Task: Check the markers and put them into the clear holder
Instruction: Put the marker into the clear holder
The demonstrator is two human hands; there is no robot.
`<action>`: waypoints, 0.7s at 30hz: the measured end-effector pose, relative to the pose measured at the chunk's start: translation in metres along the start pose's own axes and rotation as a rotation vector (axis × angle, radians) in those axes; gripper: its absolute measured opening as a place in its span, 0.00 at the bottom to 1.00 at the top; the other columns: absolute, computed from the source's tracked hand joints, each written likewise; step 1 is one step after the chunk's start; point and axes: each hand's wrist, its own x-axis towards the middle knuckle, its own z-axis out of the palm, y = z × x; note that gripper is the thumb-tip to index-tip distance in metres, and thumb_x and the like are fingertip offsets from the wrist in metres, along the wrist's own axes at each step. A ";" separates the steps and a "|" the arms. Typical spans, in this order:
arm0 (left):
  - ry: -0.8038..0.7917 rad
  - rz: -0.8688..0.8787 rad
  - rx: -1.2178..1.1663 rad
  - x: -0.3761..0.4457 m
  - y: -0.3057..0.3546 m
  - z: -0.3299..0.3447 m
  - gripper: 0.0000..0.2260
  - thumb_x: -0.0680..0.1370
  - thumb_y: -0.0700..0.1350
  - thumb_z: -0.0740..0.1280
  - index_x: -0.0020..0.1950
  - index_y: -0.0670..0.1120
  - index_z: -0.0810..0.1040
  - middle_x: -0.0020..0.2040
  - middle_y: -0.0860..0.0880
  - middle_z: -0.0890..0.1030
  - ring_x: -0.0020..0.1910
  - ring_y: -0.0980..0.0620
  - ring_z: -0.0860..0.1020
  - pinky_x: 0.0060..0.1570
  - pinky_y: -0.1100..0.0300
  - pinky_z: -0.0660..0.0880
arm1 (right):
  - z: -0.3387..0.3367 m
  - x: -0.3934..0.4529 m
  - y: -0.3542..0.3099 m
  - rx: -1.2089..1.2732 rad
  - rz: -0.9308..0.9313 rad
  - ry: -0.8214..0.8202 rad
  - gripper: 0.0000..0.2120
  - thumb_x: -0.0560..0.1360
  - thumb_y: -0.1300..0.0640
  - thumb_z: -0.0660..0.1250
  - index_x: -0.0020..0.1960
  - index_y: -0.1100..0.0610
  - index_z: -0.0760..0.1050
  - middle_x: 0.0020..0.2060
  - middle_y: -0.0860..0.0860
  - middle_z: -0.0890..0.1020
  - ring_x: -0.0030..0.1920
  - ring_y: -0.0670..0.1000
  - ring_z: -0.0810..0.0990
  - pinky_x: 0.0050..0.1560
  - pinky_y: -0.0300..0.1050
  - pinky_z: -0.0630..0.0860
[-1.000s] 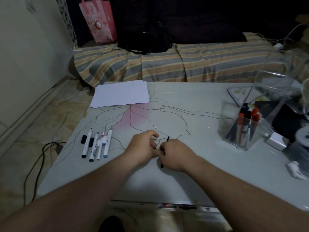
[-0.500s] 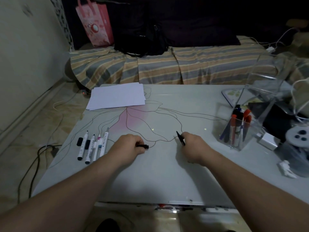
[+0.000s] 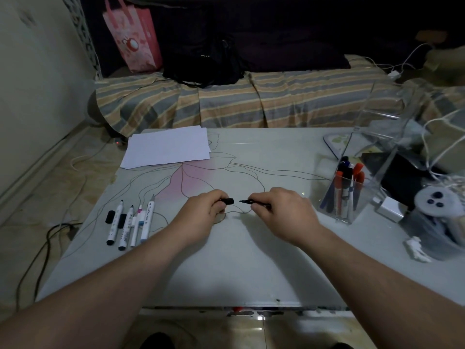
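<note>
My right hand [image 3: 281, 210] grips a thin black marker [image 3: 254, 203], its bare tip pointing left. My left hand [image 3: 205, 212] pinches the black cap [image 3: 227, 201], its mouth facing the tip with a small gap between them. Both hover just above the middle of the white table [image 3: 251, 260]. The clear holder [image 3: 346, 195] stands at the right with several markers upright in it. A row of several markers [image 3: 130, 224], uncapped, lies at the left with two loose black caps [image 3: 110, 217] beside them.
A stack of white paper [image 3: 167, 147] lies at the table's far left. Clear plastic, a dark object, a white charger [image 3: 390, 209] and a grey controller [image 3: 434, 200] crowd the right edge. A striped couch sits behind. Cables run over the floor at left.
A second ago both hands were together on the marker. They pulled apart, the cap in the left, then came back toward each other with tip and cap now nearly meeting.
</note>
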 end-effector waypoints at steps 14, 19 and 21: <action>0.066 0.258 0.182 -0.002 0.029 0.015 0.10 0.86 0.46 0.56 0.59 0.48 0.76 0.52 0.50 0.78 0.53 0.51 0.74 0.55 0.54 0.71 | -0.007 -0.002 -0.016 -0.046 -0.128 0.113 0.12 0.81 0.41 0.59 0.55 0.44 0.79 0.42 0.46 0.77 0.49 0.56 0.78 0.44 0.51 0.76; 0.158 0.298 0.189 -0.004 0.045 0.013 0.10 0.86 0.46 0.55 0.51 0.45 0.74 0.46 0.51 0.76 0.48 0.49 0.73 0.50 0.50 0.71 | -0.013 -0.003 -0.017 -0.072 -0.176 0.208 0.13 0.81 0.42 0.60 0.50 0.48 0.79 0.41 0.47 0.80 0.44 0.56 0.79 0.40 0.52 0.76; 0.154 0.310 0.219 -0.006 0.049 0.011 0.11 0.86 0.47 0.54 0.49 0.45 0.72 0.43 0.52 0.74 0.45 0.49 0.72 0.46 0.50 0.71 | -0.013 -0.006 -0.017 -0.038 -0.191 0.235 0.14 0.80 0.41 0.58 0.48 0.48 0.77 0.39 0.47 0.79 0.41 0.56 0.79 0.38 0.52 0.76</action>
